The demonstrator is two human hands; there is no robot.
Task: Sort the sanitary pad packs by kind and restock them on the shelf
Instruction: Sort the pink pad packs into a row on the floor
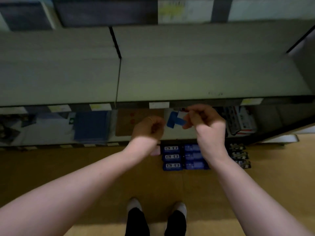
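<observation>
My right hand (203, 119) pinches a small blue and white pad pack (175, 120) in front of the lower shelf, just under the grey shelf board (187, 74). My left hand (148, 127) hovers beside the pack's left end with fingers curled, holding nothing that I can see. On the floor below my hands lie several blue pad packs (172, 157) in two columns, the left column with white labels. A column of darker patterned packs (239, 155) lies to their right, partly hidden by my right forearm.
The lower shelf holds a brown cardboard box (126, 121), a blue box (91, 125) to the left and a red, white and black box (240, 120) to the right. Price tags (159, 105) line the shelf edge. My feet (156, 208) stand on the tan floor.
</observation>
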